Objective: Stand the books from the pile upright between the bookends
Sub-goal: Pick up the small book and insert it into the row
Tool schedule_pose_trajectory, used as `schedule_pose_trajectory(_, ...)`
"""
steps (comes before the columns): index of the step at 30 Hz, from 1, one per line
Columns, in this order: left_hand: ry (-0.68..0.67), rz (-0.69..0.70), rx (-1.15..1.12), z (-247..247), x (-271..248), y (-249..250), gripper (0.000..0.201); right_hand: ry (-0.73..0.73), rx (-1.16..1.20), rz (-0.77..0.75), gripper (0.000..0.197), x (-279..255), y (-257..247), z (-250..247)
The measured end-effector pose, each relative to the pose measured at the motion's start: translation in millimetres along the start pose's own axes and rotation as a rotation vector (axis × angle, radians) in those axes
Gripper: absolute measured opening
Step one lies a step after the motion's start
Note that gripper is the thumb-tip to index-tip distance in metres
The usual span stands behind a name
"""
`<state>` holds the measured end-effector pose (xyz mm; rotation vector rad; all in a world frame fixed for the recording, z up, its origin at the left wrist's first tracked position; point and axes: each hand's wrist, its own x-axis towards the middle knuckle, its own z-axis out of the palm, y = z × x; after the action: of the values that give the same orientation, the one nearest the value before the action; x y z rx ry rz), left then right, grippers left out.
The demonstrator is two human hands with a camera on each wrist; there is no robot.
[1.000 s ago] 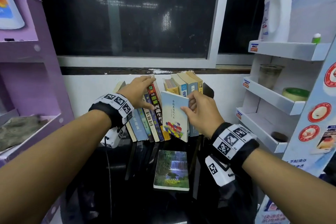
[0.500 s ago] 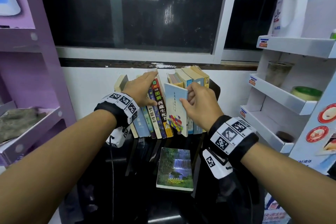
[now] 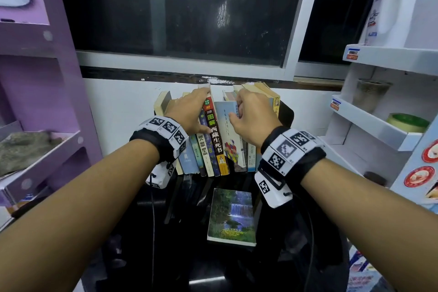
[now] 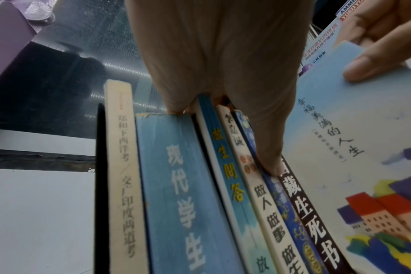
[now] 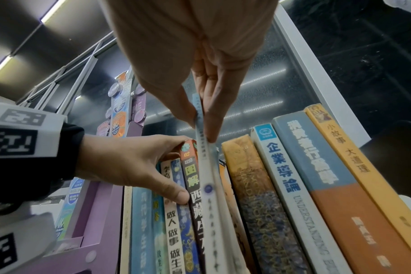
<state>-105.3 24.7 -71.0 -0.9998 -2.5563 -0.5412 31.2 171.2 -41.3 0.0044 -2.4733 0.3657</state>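
A row of books stands between two black bookends (image 3: 286, 114) on a dark table. My left hand (image 3: 199, 111) grips the tops of the left group, its thumb on the red and black spine (image 3: 214, 135), and holds them leaning left. My right hand (image 3: 235, 109) pinches the top corner of a thin light-blue book (image 3: 227, 135) that stands in the gap beside that spine. The right wrist view shows thumb and fingers (image 5: 210, 118) clamped on its edge (image 5: 211, 185). The left wrist view shows its cover (image 4: 352, 148). A waterfall-cover book (image 3: 231, 216) lies flat in front.
A purple shelf unit (image 3: 47, 78) stands at the left and a white one (image 3: 379, 125) at the right, holding a cup, a tape roll and a detergent bottle (image 3: 393, 5). A white wall and dark window are close behind the books.
The light-blue book has slid deeper into the gap and stands straighter. My left hand still holds the left group aside. The head view has moved closer.
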Motion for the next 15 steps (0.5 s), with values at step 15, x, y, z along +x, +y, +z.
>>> schedule_pose_trajectory(15,0.027,-0.008,0.004,-3,-6,6,0.110,0.092,0.083,-0.030,0.024,5,-1,45)
